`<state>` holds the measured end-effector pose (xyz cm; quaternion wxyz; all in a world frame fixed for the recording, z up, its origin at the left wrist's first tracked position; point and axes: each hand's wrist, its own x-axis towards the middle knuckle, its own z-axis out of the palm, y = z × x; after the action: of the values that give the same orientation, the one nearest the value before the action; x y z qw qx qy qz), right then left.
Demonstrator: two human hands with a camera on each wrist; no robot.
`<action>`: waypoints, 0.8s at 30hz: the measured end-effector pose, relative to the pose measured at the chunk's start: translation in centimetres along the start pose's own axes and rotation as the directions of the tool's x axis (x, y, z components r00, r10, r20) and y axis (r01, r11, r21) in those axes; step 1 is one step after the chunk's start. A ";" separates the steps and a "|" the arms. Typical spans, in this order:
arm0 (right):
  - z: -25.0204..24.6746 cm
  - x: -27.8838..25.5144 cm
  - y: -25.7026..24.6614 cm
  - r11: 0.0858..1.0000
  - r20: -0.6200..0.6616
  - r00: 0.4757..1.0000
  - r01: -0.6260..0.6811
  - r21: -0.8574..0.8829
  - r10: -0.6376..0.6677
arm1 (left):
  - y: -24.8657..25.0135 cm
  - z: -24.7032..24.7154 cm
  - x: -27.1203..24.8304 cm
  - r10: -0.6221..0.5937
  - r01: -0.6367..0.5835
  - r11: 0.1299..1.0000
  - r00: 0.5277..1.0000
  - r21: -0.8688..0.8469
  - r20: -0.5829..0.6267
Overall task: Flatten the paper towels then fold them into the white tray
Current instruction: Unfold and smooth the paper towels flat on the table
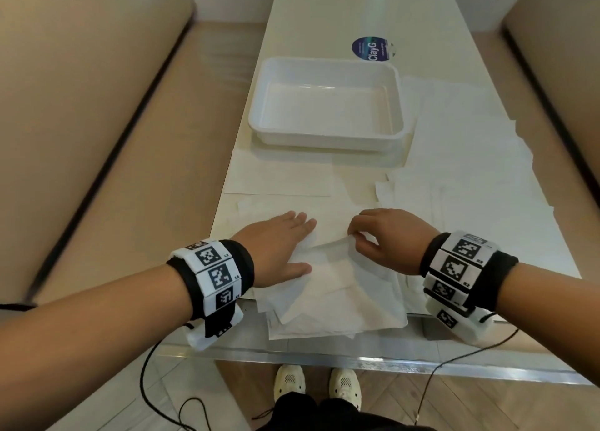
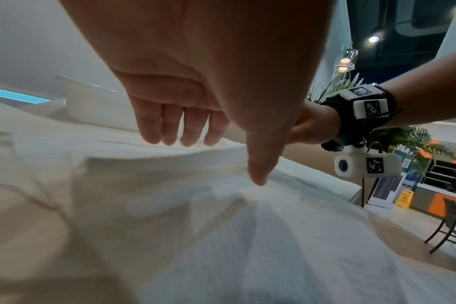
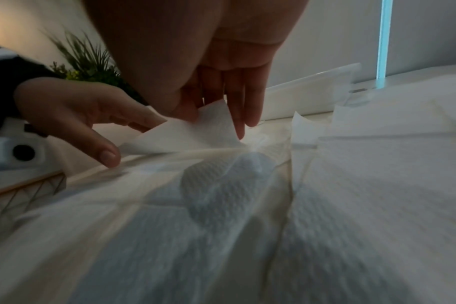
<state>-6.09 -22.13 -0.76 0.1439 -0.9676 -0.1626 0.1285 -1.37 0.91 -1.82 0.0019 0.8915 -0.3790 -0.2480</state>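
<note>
Paper towels (image 1: 331,287) lie in a loose stack at the table's near edge (image 1: 357,362), on the near side of the white tray (image 1: 324,138), their lower corners hanging past the metal rim. The top sheet is thin, white and embossed with a fine woven pattern, creased and partly raised. The left hand (image 1: 279,252) rests flat on the sheet's left part, fingers straight and together, thumb spread toward the stack's middle. The right hand (image 1: 386,235) pinches the sheet's far corner (image 3: 211,123) between thumb and forefinger and lifts it off the stack, the other fingers pointing down beside it. More flat towels (image 1: 470,170) spread to the right of the tray and overlap each other with ragged edges; a further flat sheet (image 1: 282,177) lies just in front of the tray. That tray is a shallow rounded rectangle of glossy plastic with bare table surface beyond it, where a round dark sticker (image 1: 371,49) sits. Tan padded benches (image 1: 97,138) flank the narrow table on both sides
</note>
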 end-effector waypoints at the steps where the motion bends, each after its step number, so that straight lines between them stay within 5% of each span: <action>1: -0.1 0.0 0.1 1.000 -0.020 1.000 -0.001 0.024 0.001 | 0.1 -0.1 0.3 -0.013 0.014 1.000 1.000 0.006 -0.015; 5: -0.5 -0.1 0.5 0.997 -0.139 0.990 0.017 0.075 -0.007 | -0.1 -1.4 0.8 -0.023 0.028 0.999 0.995 0.047 -0.097; 10: -0.3 -0.2 0.7 0.997 -0.199 0.977 -0.070 0.038 0.076 | -2.1 -4.9 0.1 -0.112 0.069 0.980 0.967 -0.189 -0.230; 13: -0.2 0.0 0.4 0.996 -0.097 0.991 -0.092 -0.012 0.090 | -3.3 -7.8 -0.1 -0.125 0.068 0.979 0.943 -0.190 -0.307; 18: 0.8 0.0 -0.1 0.984 0.216 0.962 0.176 -0.031 -0.165 | -3.9 -10.9 0.5 -0.184 0.101 0.973 0.877 -0.205 -0.443; 21: 1.4 0.0 -0.1 0.979 0.253 0.950 0.197 -0.042 -0.180 | -3.7 -11.2 1.2 -0.170 0.100 0.981 0.860 -0.169 -0.481; 24: 1.4 -0.2 0.0 0.982 0.215 0.958 0.191 0.004 -0.187 | -4.2 -9.8 2.5 -0.153 0.134 0.988 0.906 -0.077 -0.394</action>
<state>-6.67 -21.85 -2.01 0.1288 -0.9293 -0.2700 0.2165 7.22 0.41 4.86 0.0825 0.9485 -0.2979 -0.0696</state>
